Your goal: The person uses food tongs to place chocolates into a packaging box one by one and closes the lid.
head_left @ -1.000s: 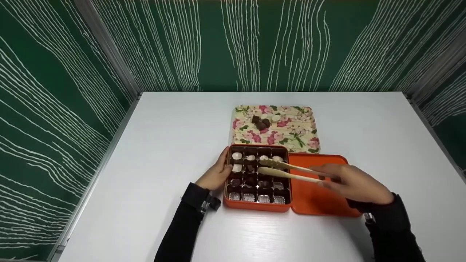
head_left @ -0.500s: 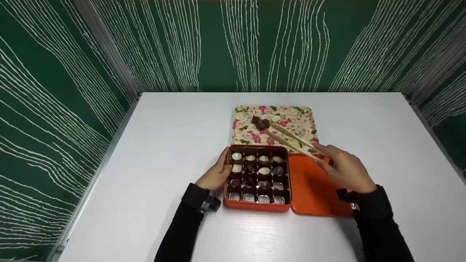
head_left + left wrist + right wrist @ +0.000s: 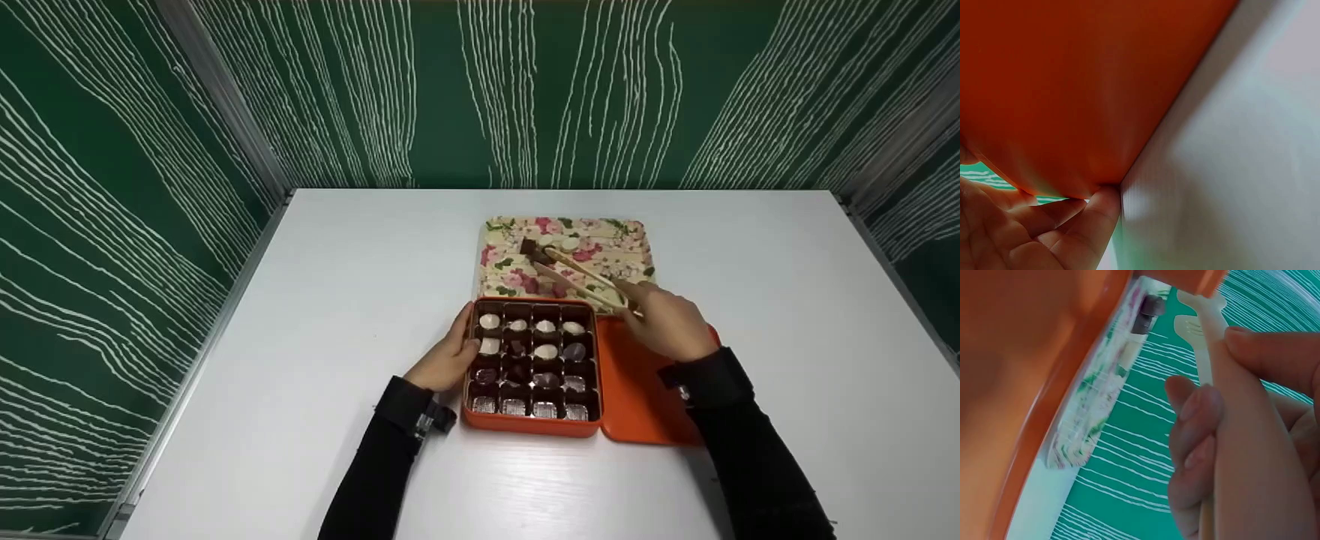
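My left hand point(image 3: 444, 361) holds the left wall of an orange box point(image 3: 536, 427), thumb over its rim. In the left wrist view its fingers point(image 3: 1092, 225) press against the orange side. The box's brown divided insert carries white and dark chocolates point(image 3: 546, 351); its front row shows bare clear cups. My right hand point(image 3: 667, 319) pinches wooden tongs point(image 3: 589, 274), whose two arms stand apart. Their tips reach over the floral tray point(image 3: 495, 281), around a dark chocolate. A square dark chocolate point(image 3: 528, 246) sits just left of the tips, and a white one point(image 3: 570, 244) just behind.
An orange lid point(image 3: 645, 397) lies flat against the right side of the box, partly beneath my right forearm. The tray stands directly behind the box. Green panels with white lines point(image 3: 442, 97) border the back and sides of the white table point(image 3: 360, 270).
My right hand has carried the tongs from above the box back and left to the dark chocolates on the tray. The left hand and the box have stayed in place.
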`<state>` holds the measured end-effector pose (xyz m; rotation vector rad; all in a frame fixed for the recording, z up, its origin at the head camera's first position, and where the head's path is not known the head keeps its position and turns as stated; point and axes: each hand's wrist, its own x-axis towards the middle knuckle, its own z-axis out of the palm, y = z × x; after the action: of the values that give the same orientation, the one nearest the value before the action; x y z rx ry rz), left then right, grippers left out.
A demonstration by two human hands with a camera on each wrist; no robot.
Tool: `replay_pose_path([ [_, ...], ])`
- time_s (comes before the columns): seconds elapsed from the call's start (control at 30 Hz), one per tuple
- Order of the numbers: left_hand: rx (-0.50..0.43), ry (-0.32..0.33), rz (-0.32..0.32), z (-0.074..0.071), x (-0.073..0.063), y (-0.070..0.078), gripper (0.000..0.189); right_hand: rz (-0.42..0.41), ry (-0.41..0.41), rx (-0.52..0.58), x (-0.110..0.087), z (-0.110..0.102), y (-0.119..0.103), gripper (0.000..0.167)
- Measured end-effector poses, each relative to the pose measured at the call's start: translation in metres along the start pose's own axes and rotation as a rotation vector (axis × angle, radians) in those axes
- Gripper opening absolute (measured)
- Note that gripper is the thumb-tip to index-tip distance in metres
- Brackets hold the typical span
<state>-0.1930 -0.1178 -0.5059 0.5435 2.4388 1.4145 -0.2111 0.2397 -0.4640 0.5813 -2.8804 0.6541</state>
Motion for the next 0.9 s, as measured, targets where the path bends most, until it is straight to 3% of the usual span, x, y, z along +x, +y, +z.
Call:
replay_pose_path([
  [0.4, 0.013, -0.004, -0.009, 0.0, 0.001, 0.001, 0.07, 0.018, -0.027, -0.08, 0.023, 0.012, -0.006, 0.045],
  [0.9, 0.014, -0.012, 0.0, -0.001, 0.0, -0.001, 0.069, 0.016, -0.024, -0.056, 0.022, 0.017, -0.004, 0.043],
])
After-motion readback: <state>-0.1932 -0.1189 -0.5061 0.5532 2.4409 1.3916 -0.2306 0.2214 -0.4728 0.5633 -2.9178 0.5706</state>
